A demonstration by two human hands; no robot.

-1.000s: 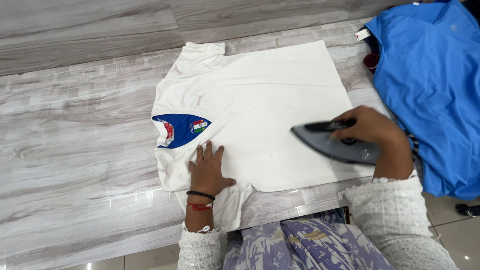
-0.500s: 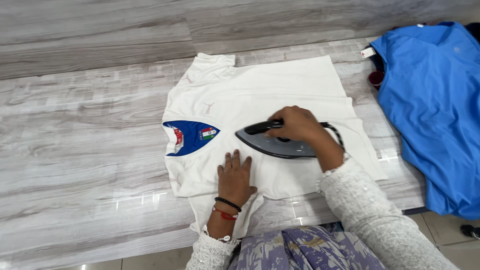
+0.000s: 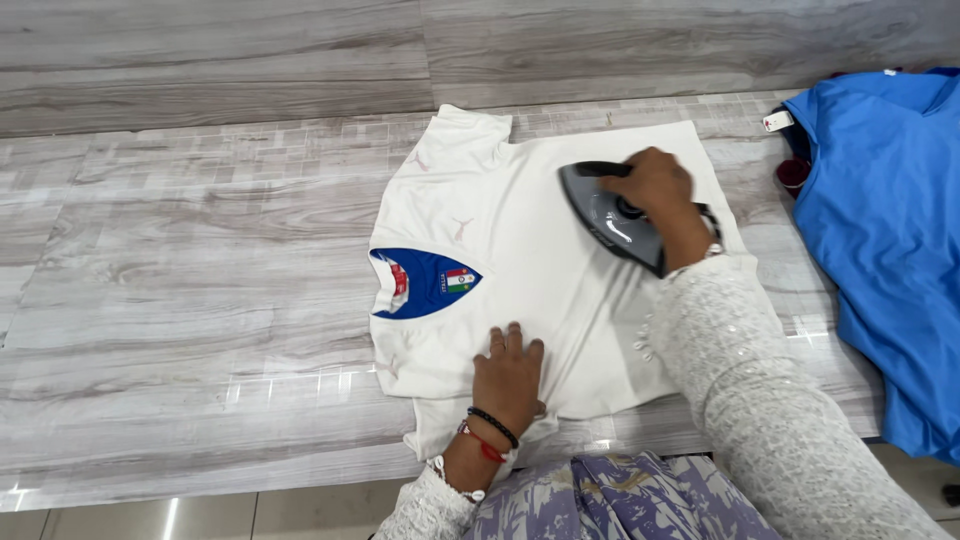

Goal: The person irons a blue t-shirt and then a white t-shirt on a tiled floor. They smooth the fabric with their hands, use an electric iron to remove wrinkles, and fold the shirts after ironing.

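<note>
- Your right hand (image 3: 655, 185) is clamped round the handle of the grey iron (image 3: 612, 218); fingers wrapped over the top, thumb side hidden, so grip is firm but you can't see under it.
- Iron sits flat on the white shirt (image 3: 530, 260), upper-right part of the cloth, near the far hem; its nose points up-left, w/ the dark handle running under your palm.
- Your left hand (image 3: 510, 372) lies flat on the shirt's near edge, fingers together & stretched fwd, palm down, holding nothing; it presses the cloth just right of the near sleeve.
- Black bead bracelet (image 3: 493, 426) & red thread on that wrist, w/ a white lace cuff below.
- Shirt is spread face-up on the grey wood-grain table (image 3: 180, 290), neck to the left; the blue neck lining (image 3: 425, 285) shows as a triangle w/ a small badge & a red tag inside.
- Far sleeve sticks out at top-left of the shirt; near sleeve hangs toward the table edge by your left wrist.
- Blue garment (image 3: 890, 230) lies at the table's right end, well apart from the iron, partly draped over the edge; a small white tag shows at its top-left corner.
- Your right sleeve (image 3: 760, 400), white & textured, crosses the shirt's lower-right corner; purple-patterned cloth sits at your lap, bottom centre.
</note>
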